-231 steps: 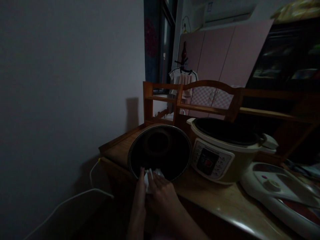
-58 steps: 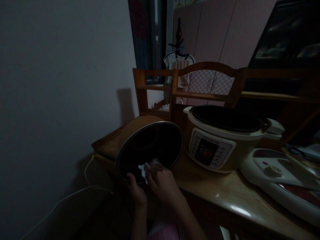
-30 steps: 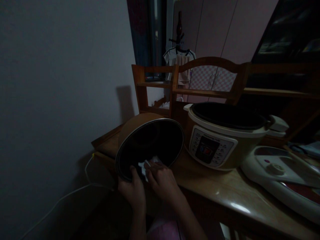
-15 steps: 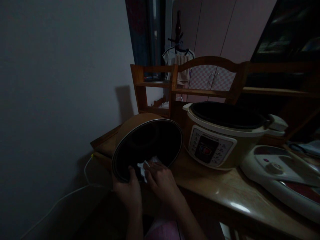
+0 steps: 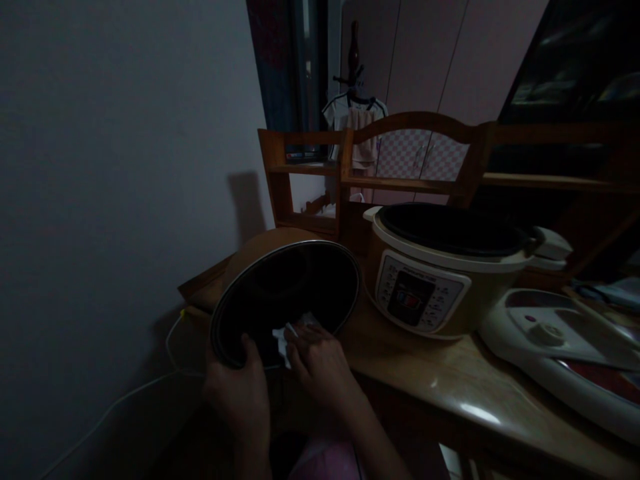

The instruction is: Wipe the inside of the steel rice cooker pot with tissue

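Left hand (image 5: 239, 393) grips our tilted dark round inner pot (image 5: 286, 301); right hand (image 5: 316, 359) presses what seems a white tissue (image 5: 286, 335) inside—we steady the rim, wipe gently.

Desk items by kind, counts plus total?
Cooker base: 1
Inner pot, tilted, left hand on its rim: 1
Cooker lid: 1
White cloth, under right hand: 1
Wooden rack: 1
Total: 5

— What's carrying everything in front of me?
— A wooden table (image 5: 450, 393). My tilted inner pot (image 5: 285, 293) rests on it, beside the cooker base (image 5: 440, 280) and the white lid (image 5: 565, 360).
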A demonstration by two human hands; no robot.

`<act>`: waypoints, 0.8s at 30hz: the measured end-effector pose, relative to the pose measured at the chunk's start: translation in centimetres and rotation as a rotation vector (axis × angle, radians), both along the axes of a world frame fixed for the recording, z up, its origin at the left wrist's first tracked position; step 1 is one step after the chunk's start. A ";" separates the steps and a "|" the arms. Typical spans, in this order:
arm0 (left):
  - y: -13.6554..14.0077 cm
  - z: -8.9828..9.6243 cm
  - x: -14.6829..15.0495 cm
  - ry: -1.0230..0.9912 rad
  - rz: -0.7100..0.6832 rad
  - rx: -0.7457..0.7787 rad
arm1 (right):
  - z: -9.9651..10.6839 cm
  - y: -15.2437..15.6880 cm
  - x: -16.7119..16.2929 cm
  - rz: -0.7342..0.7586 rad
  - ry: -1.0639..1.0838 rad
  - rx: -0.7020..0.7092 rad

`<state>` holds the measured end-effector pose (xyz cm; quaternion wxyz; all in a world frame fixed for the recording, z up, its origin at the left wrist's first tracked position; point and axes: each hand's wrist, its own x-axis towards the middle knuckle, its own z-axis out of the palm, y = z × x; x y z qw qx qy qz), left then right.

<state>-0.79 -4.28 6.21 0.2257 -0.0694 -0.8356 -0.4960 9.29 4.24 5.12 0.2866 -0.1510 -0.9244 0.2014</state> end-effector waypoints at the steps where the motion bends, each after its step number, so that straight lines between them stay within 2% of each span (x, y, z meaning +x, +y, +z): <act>1: -0.1 0.0 0.0 -0.002 0.011 -0.023 | 0.0 0.0 0.0 -0.002 0.000 0.003; 8: -0.1 -0.1 -0.1 0.005 0.014 -0.049 | -0.1 -0.1 0.0 -0.004 0.006 0.009; 13: -0.5 0.6 0.1 -0.007 -0.065 0.014 | -0.2 0.0 0.0 -0.011 0.009 0.011; 19: -0.6 0.7 0.0 -0.062 -0.071 -0.010 | -0.2 0.1 -0.1 -0.011 0.010 0.026; 24: -0.5 0.5 -0.1 -0.033 -0.088 0.029 | 0.0 -0.1 0.0 -0.012 0.011 0.025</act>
